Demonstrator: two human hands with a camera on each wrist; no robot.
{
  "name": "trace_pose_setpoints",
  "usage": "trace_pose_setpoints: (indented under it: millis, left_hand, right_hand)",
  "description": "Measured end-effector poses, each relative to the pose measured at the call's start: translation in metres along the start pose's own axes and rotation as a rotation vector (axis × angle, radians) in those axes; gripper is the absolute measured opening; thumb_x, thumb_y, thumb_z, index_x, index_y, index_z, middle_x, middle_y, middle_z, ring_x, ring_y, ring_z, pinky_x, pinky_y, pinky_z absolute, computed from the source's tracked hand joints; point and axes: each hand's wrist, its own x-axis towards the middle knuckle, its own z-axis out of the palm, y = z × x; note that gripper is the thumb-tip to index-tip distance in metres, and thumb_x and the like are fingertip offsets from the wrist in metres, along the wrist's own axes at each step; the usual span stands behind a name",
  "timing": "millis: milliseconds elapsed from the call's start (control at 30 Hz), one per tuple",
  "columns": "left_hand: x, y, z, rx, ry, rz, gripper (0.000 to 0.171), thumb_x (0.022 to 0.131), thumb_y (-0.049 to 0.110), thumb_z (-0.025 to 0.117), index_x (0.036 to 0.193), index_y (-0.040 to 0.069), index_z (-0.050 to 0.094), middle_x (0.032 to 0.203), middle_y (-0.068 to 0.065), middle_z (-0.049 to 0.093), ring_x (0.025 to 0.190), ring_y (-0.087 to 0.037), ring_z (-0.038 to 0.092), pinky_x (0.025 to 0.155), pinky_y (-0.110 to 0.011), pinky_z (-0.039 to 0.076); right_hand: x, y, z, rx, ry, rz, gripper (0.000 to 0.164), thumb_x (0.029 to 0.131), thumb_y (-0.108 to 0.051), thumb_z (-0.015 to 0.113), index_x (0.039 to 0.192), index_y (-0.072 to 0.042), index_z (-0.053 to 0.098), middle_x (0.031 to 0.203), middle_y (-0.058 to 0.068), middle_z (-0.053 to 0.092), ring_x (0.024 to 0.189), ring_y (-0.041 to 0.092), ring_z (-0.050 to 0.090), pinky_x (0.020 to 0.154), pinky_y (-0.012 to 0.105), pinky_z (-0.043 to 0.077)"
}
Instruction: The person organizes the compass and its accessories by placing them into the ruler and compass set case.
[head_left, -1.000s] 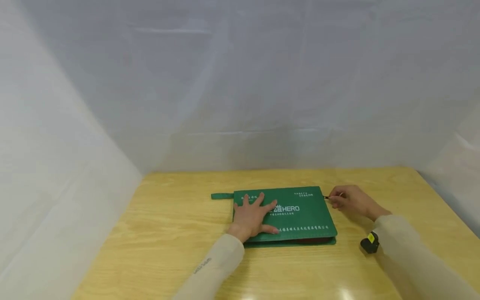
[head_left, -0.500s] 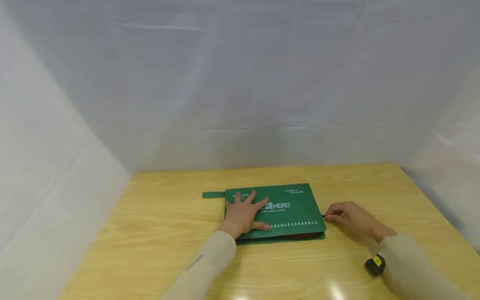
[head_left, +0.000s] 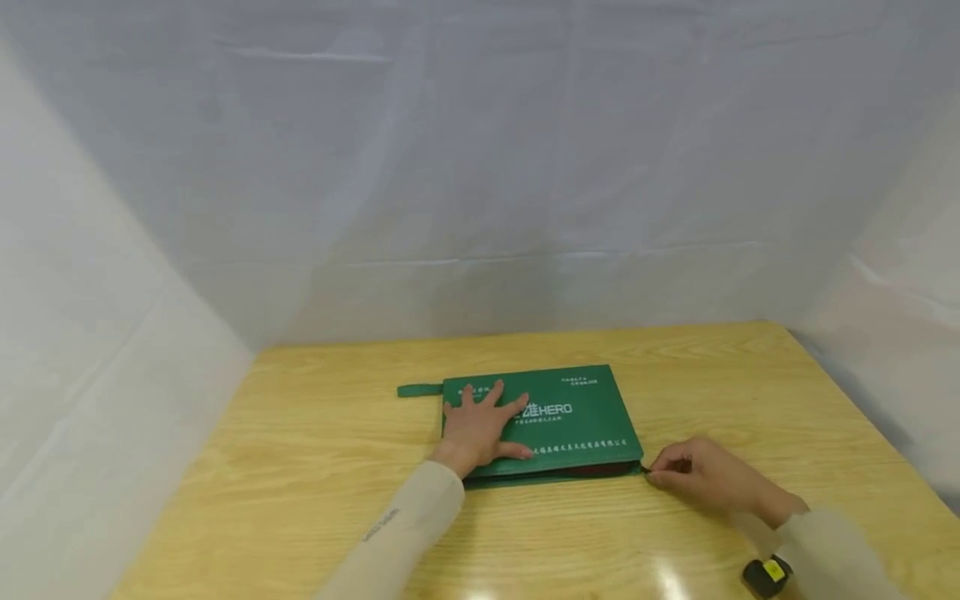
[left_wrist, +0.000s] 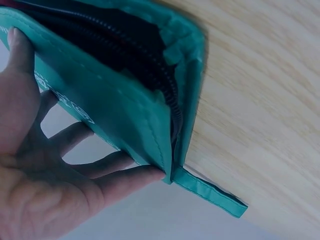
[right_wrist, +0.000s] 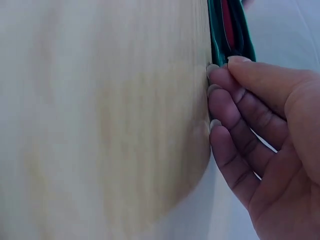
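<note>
A green zippered pouch (head_left: 577, 429) with white lettering lies flat on the table. Its near side gapes, and the black zipper teeth (left_wrist: 115, 40) and a dark inside show in the left wrist view. My left hand (head_left: 474, 429) presses on the cover's left part with fingers spread. At the pouch's near right corner, my right hand (head_left: 708, 475) pinches the small dark zipper pull (head_left: 646, 470) between thumb and forefinger. In the right wrist view the fingertips (right_wrist: 239, 59) mostly hide the pull, and red shows inside the gap. A green wrist strap (left_wrist: 212, 192) sticks out from the left end.
The pouch rests on a light wooden table (head_left: 300, 467). White sheeting (head_left: 480, 167) stands behind it and at both sides. A black device with a yellow label (head_left: 767, 575) sits at the right sleeve.
My right hand has drawn the zipper pull along the right edge, from the far corner toward me to the near corner. My left hand stays on the cover. The head view has shifted slightly.
</note>
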Motion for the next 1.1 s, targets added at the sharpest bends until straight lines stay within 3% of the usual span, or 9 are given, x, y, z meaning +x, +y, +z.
trace_pose_setpoints:
  millis: [133,333,467,833,1100]
  left_hand:
    - [-0.003,-0.001,0.001,0.000,0.003,0.000,0.085,0.076,0.071,0.056,0.149,0.036,0.031,0.155,-0.007,0.025,0.133,-0.052,0.025,0.093,-0.068,0.034]
    - [-0.005,0.001,0.002,-0.004,0.000,0.001,0.084,0.077,0.069,0.058,0.149,0.034,0.032,0.154,-0.008,0.026,0.132,-0.052,0.026,0.093,-0.068,0.034]
    - [-0.003,0.001,0.003,-0.008,-0.003,-0.003,0.084,0.077,0.070,0.057,0.149,0.035,0.030,0.155,-0.008,0.024,0.133,-0.053,0.024,0.093,-0.069,0.033]
    - [0.003,0.005,0.005,0.024,-0.003,0.003,0.085,0.075,0.074,0.054,0.149,0.038,0.030,0.155,-0.006,0.024,0.132,-0.052,0.025,0.092,-0.069,0.034]
    - [0.003,0.011,0.004,0.029,0.003,0.010,0.085,0.075,0.073,0.054,0.149,0.038,0.030,0.155,-0.005,0.025,0.132,-0.052,0.026,0.093,-0.068,0.034]
  right_hand:
    - [0.001,-0.009,0.012,0.000,0.005,0.013,0.012,0.094,-0.025,0.062,0.091,-0.022,0.073,0.086,-0.010,0.068,0.073,0.005,0.060,0.064,0.026,0.050]
    - [0.006,-0.029,0.025,-0.114,0.041,0.117,0.013,0.092,-0.033,0.064,0.087,-0.024,0.072,0.080,-0.017,0.065,0.070,0.001,0.057,0.061,0.025,0.049]
    - [0.015,-0.040,0.034,-0.153,0.047,0.143,0.012,0.092,-0.033,0.065,0.086,-0.025,0.072,0.078,-0.019,0.063,0.069,0.000,0.056,0.060,0.024,0.048]
    - [0.041,-0.062,0.064,-0.298,0.069,0.046,0.006,0.088,-0.025,0.069,0.084,-0.023,0.074,0.076,-0.021,0.063,0.068,-0.005,0.055,0.058,0.024,0.048]
    - [0.050,-0.066,0.071,-0.258,0.049,0.046,0.009,0.089,-0.024,0.069,0.089,-0.018,0.075,0.081,-0.017,0.066,0.070,-0.004,0.057,0.060,0.024,0.048]
